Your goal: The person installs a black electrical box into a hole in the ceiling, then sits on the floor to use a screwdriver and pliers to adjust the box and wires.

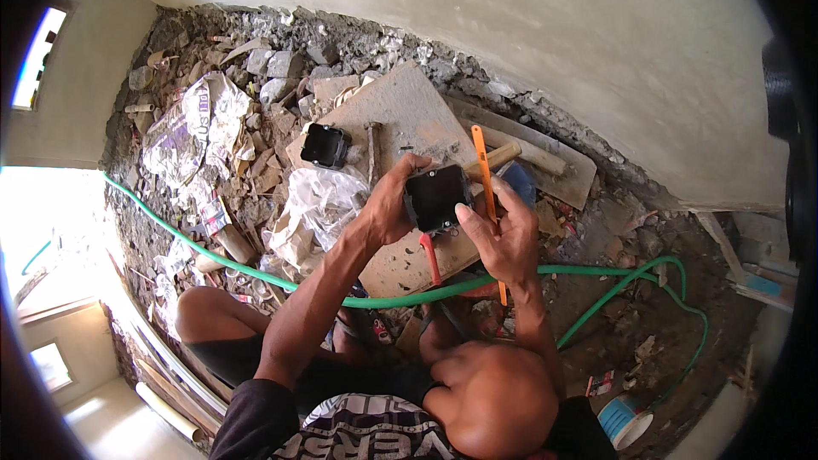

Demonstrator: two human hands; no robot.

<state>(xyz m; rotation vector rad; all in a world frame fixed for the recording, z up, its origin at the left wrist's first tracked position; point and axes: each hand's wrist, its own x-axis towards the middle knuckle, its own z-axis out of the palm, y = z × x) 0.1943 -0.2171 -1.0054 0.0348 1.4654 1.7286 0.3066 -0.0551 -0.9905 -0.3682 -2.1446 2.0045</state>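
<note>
In my left hand (390, 207) is a black square electrical junction box (436, 198), its open side facing up. The fingers grip its left edge. My right hand (513, 243) is closed on a thin orange hacksaw blade (484, 172), which stands lengthwise just right of the box. The right thumb reaches toward the box's right edge; whether it touches is hard to tell. A second black junction box (325, 146) lies on the board (417, 106) beyond my left hand. Below the held box, a red-handled tool (431, 257) rests on the board, partly hidden.
A green hose (409, 298) crosses in front of me and loops at right. Rubble (281, 68) lines the plastered wall (596, 51). A clear plastic bag (328, 204), a metal rod-like tool (373, 149) and a wooden piece (545, 158) lie nearby. A blue-and-white tub (626, 426) is lower right.
</note>
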